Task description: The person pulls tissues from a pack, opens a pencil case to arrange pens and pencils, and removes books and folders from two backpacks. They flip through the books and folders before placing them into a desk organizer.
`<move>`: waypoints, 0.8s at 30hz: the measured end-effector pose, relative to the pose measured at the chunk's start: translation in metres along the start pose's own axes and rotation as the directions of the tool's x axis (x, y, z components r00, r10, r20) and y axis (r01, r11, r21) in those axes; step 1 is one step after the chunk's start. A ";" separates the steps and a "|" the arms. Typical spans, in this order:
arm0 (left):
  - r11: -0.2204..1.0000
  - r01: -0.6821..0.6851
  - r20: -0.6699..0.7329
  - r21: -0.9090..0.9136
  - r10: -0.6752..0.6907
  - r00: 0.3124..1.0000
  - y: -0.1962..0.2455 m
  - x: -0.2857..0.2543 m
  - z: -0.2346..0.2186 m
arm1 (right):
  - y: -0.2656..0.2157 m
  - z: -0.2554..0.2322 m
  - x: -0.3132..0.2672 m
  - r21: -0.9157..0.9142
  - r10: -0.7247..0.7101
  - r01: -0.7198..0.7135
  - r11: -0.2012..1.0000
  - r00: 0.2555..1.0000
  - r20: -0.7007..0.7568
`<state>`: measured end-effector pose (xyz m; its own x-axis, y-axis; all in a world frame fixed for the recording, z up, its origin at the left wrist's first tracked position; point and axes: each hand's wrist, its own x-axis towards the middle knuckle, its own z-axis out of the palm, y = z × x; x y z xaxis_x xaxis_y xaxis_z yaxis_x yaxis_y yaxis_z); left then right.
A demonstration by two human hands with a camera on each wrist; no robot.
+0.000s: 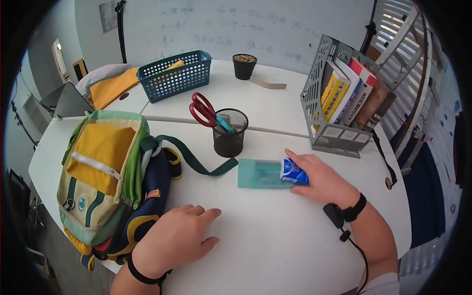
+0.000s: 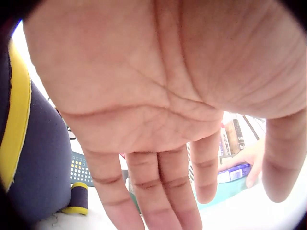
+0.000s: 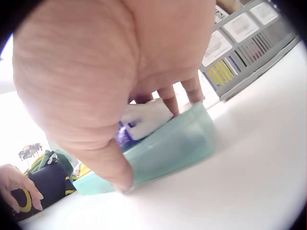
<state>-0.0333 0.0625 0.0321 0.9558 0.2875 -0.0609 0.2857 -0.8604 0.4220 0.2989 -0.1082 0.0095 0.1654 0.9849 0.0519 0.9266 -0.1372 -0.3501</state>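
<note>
My right hand (image 1: 322,178) spans a translucent teal pencil case (image 1: 258,173) flat on the white table, its thumb at the near long side and fingers at the far side in the right wrist view. A blue-and-white packet (image 1: 293,172) lies on the case's right end, under the palm and partly hidden by it. My left hand (image 1: 177,238) hovers palm down over the table, fingers relaxed and holding nothing. Close to its left is a backpack (image 1: 101,167) in yellow, cream, green and navy, with a dark green strap (image 1: 196,162) trailing toward the case.
A black mesh pen cup (image 1: 229,140) with red-handled scissors (image 1: 202,110) stands behind the case. To the right is a grey file rack (image 1: 339,140) of books. Farther back are a blue perforated basket (image 1: 177,83) and a small black pot (image 1: 244,69).
</note>
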 end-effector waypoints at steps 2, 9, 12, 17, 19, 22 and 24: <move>1.000 0.015 0.037 -0.006 -0.015 0.999 -0.003 0.002 0.000 | 0.003 -0.005 0.017 -0.059 0.036 -0.034 0.998 0.999 0.020; 1.000 0.016 -0.002 -0.014 -0.016 1.000 -0.011 0.008 0.002 | 0.031 0.002 0.055 -0.220 0.146 -0.151 0.964 0.989 -0.039; 1.000 0.022 0.004 -0.010 -0.022 1.000 -0.013 0.011 0.002 | 0.029 -0.004 0.068 -0.191 0.216 -0.210 0.959 0.976 0.009; 0.996 0.059 -0.059 -0.066 -0.063 0.996 -0.010 0.021 0.002 | 0.041 -0.001 0.083 -0.109 0.159 -0.159 0.981 0.987 -0.001; 0.995 0.039 -0.142 -0.089 -0.052 0.988 -0.003 0.026 0.001 | 0.049 0.011 0.082 -0.117 0.102 -0.113 0.987 0.990 -0.100; 0.980 0.038 -0.286 -0.197 -0.095 0.954 -0.006 0.033 -0.002 | 0.036 0.011 0.066 -0.167 0.007 -0.056 0.984 0.961 -0.277; 0.957 0.050 -0.343 -0.287 -0.152 0.927 -0.007 0.039 -0.004 | 0.019 -0.002 0.042 -0.209 -0.031 -0.046 0.977 0.935 -0.352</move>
<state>0.0015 0.0813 0.0304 0.8188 0.5416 0.1902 0.3018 -0.6880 0.6599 0.3238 -0.0696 0.0074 0.2449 0.8881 0.3891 0.9680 -0.2015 -0.1494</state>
